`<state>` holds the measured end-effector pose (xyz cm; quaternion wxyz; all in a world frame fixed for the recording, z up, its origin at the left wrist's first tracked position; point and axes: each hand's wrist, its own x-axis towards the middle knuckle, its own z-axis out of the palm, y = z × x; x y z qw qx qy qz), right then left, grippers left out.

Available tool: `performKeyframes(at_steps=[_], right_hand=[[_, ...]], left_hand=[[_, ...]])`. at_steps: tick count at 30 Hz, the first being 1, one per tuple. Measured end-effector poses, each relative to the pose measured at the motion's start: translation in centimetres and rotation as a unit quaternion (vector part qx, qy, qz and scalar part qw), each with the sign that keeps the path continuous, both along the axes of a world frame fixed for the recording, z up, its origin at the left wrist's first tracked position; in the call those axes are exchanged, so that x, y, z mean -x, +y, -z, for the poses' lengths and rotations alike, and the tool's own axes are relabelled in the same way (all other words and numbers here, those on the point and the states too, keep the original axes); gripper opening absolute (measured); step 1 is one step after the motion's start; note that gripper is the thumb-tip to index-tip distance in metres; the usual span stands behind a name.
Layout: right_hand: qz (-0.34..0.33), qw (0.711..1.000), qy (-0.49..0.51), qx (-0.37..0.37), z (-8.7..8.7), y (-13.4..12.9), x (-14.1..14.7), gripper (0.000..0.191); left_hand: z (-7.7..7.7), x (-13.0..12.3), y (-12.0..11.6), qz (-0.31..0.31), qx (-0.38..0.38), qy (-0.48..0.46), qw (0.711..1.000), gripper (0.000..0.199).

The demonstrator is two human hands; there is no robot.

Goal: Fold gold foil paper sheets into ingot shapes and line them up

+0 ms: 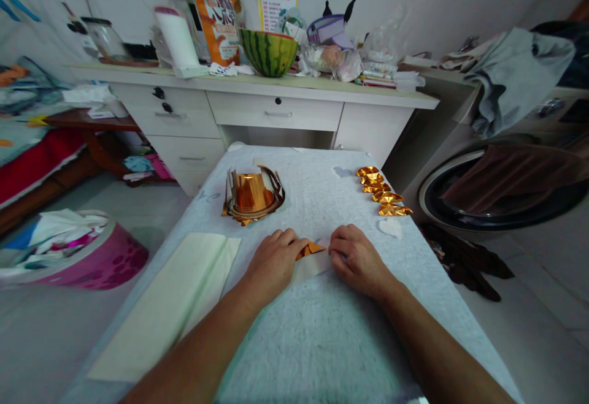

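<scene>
Between my hands, near the middle of the cloth-covered table, lies a small piece of orange-gold foil paper (311,249) with a pale strip (309,267) beneath it. My left hand (275,263) is closed at the foil's left end, its thumb and fingers pressed on it. My right hand (353,255) has its fingers curled at the right end of the pale strip. Farther back on the left stands a curled bundle of gold foil sheets (252,194). Several folded gold foil pieces (385,197) form a row at the right edge.
A stack of pale yellow paper (172,297) lies on the table (317,349) at the left. Behind is a white desk (276,105) bearing a watermelon (269,51). A pink basket (115,257) stands at the left, a washing machine (432,128) at the right.
</scene>
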<state>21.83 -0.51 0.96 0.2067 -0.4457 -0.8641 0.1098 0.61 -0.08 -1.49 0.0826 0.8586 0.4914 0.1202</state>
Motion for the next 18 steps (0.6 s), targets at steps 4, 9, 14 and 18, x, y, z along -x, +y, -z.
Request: performKeyframes(at_steps=[4, 9, 14, 18], right_hand=[[0.051, 0.999, 0.011, 0.000, 0.5, 0.1, 0.5, 0.010], [0.061, 0.998, -0.004, 0.020, 1.3, 0.2, 1.0, 0.015], [0.057, 0.998, 0.022, 0.031, 1.7, 0.4, 1.1, 0.012], [0.051, 0.997, 0.047, 0.040, 1.5, 0.5, 1.0, 0.012]], left_hand=[[-0.4, 0.0, -0.1, 0.001, 0.009, -0.046, 0.999, 0.035], [-1.1, 0.1, -0.2, 0.007, 0.028, -0.110, 0.994, 0.038], [-1.2, 0.3, 0.2, 0.008, 0.055, -0.171, 0.984, 0.034], [-1.4, 0.4, 0.2, -0.013, 0.077, -0.191, 0.979, 0.038]])
